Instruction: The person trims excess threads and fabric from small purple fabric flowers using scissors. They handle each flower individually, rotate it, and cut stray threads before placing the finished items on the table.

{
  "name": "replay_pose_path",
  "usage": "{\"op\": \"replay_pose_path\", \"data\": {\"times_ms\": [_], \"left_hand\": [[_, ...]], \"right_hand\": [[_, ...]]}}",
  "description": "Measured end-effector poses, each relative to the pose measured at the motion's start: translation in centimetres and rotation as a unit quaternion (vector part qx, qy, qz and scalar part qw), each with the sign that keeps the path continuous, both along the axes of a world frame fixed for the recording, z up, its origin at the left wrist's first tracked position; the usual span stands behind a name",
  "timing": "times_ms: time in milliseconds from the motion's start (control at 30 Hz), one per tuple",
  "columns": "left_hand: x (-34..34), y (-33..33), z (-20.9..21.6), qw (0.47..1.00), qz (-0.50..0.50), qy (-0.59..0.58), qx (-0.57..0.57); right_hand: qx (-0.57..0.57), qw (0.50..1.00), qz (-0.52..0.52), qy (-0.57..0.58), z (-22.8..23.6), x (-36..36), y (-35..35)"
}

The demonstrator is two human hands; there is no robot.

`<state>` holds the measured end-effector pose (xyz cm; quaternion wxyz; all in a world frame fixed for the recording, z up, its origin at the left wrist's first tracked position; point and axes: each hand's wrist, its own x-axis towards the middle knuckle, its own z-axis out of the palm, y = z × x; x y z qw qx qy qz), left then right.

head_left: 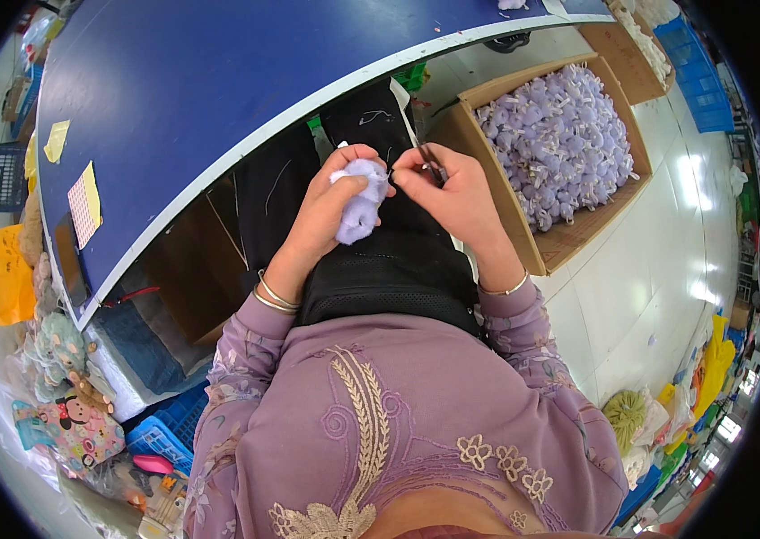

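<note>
Above my lap, my left hand (319,208) is closed around a small lavender plush piece (358,221), fluffy and rounded, with its thumb pressed on the front. Close on its right side, my right hand (453,193) pinches its thumb and fingers together beside the plush. A small dark scissors-like tool (434,167) sits in the right hand, mostly covered by the fingers. The fingertips of both hands nearly meet at the plush's upper right edge. Loose pale threads lie on the black cloth (353,278) over my lap.
A blue-topped table (245,81) with a pale edge stands ahead and left. An open cardboard box (537,256) at the right is full of lavender plush pieces (559,135). Blue crates (694,72) and a yellow bag (8,274) stand farther out; plush toys lie at lower left.
</note>
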<state>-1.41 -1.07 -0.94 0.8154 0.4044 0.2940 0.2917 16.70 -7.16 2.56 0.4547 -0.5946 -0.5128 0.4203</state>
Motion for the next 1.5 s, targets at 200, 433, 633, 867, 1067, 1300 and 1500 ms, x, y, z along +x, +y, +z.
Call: {"op": "replay_pose_path", "data": {"times_ms": [200,433,633,867,1067,1300,1500], "left_hand": [[0.2,-0.1,0.5,1.000,-0.001,0.002,-0.002],[0.2,-0.2,0.2,0.999,0.013,0.003,0.036],[0.1,-0.1,-0.7,0.992,0.006,0.047,0.115],[0.1,-0.3,0.2,0.993,0.000,0.054,0.109],[0.5,-0.5,0.3,0.997,0.003,0.018,0.071],[0.2,-0.2,-0.5,0.998,-0.008,0.016,0.057],[0.1,0.0,0.3,0.999,0.023,-0.016,-0.034]], "right_hand": [[0.085,0.989,0.021,-0.118,-0.9,-0.4,0.5],[0.013,0.999,-0.043,-0.023,0.3,0.8,0.3],[0.065,0.994,0.021,-0.081,-0.1,-0.1,0.3],[0.004,0.999,0.009,-0.043,0.6,-0.3,0.6],[-0.054,0.998,-0.006,0.013,1.2,0.6,0.3],[-0.016,0.999,-0.039,-0.012,0.3,1.0,0.6],[-0.026,0.999,-0.006,0.018,0.3,2.2,0.4]]}}
